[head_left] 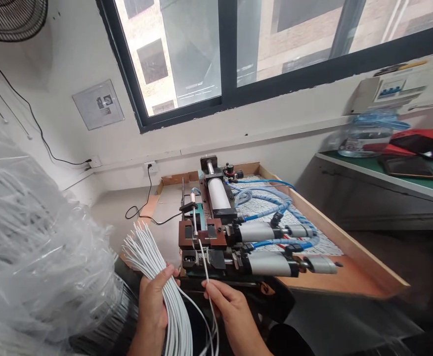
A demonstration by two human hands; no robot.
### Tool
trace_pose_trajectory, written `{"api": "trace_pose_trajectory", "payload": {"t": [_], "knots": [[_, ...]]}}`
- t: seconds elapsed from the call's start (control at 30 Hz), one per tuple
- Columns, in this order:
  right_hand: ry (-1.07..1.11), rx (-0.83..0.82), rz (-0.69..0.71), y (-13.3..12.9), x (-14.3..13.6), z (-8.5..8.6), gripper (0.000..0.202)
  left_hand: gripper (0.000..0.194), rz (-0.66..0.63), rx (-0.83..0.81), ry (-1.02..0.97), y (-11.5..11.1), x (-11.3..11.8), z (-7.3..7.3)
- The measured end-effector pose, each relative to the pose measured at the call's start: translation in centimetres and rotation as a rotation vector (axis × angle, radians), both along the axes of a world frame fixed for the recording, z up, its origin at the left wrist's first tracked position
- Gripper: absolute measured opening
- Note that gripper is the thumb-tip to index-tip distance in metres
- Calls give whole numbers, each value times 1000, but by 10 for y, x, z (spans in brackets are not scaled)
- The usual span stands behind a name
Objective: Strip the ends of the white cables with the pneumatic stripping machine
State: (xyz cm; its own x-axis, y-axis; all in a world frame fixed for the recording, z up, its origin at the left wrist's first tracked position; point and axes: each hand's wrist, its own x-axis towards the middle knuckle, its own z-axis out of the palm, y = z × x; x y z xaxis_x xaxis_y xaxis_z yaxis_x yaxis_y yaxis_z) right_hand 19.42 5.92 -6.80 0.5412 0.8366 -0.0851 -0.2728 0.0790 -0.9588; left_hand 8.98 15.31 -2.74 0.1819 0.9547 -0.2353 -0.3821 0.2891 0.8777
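My left hand (155, 296) is closed round a thick bundle of white cables (172, 306), whose cut ends fan out at the upper left. Between the thumb and fingers of my right hand (227, 306) is a single white cable (205, 262). Its upper end reaches into the brown jaw block (201, 233) of a pneumatic wire-stripping machine (216, 212). Loose cable strands hang below, between my two hands. Silver air cylinders (268, 263) extend to the right of the jaws. The tip of the held cable is hidden in the block.
Blue air hoses (276, 198) coil behind the cylinders, inside a wooden-edged tray (350, 242). A large heap wrapped in clear plastic (38, 237) crowds the left. On the green table (412, 180) at right are a water jug (367, 133) and a dark phone-like object (407, 166).
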Motion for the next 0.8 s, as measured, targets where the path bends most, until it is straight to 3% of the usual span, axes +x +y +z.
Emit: {"api": "trace_pose_trajectory", "payload": {"t": [0.2,0.4,0.67,0.8], "knots": [[335,26,4,21,-2,-8,25,23,12,-38,6,4,3,-2],[525,17,31,23,0,1,22,23,28,-61,8,4,6,3],[628,-3,31,26,0,4,21,23,13,-58,5,3,7,4],[543,-5,23,26,-2,4,20,21,-4,-61,-5,1,6,4]]}}
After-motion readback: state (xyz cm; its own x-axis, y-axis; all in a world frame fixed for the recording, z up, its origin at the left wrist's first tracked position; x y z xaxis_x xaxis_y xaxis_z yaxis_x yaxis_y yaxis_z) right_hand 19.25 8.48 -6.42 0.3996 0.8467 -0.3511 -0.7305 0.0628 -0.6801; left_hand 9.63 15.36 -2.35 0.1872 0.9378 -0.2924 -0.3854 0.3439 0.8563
